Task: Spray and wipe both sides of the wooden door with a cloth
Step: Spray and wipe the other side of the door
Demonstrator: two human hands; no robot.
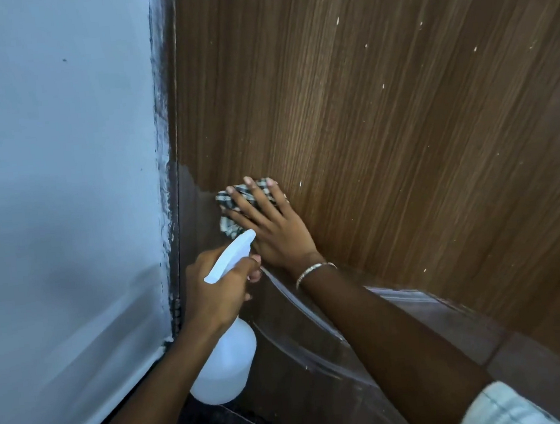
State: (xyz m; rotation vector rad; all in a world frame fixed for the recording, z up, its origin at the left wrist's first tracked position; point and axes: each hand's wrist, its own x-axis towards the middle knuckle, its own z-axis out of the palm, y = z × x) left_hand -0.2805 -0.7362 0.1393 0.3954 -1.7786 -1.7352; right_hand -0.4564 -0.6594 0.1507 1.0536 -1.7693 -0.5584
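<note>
At the lower middle of the view, just toward 6 o'clock from centre, the right hand (pixel 273 226) lies flat on the wooden door (pixel 382 116). Its fingers are straight and spread, pressing a checked cloth (pixel 236 199) against the panel. The cloth is bunched under the fingers and shows past the fingertips toward 11 o'clock and at the thumb side. A thin bracelet (pixel 313 272) circles the right wrist.

The door fills the view from 12 o'clock round to 4 o'clock. Its grain runs vertically and small pale specks are scattered over it. A darker, glossy band (pixel 194 192) lies on the surface at 9 o'clock from the cloth, along the door's edge. Below the hands, toward 6 o'clock, the door carries a darker brown lower panel (pixel 320 361).

The left hand (pixel 217 286), at 7 o'clock from the right hand and just beside its wrist, is curled round the neck of a white spray bottle (pixel 226 364). The nozzle points toward 1 o'clock and its tip lies over the heel of the right hand. The bottle body hangs below the fist.

A pale blue wall (pixel 55 165) occupies the 9 o'clock side. A light sleeve (pixel 503 409) shows at 5 o'clock.
</note>
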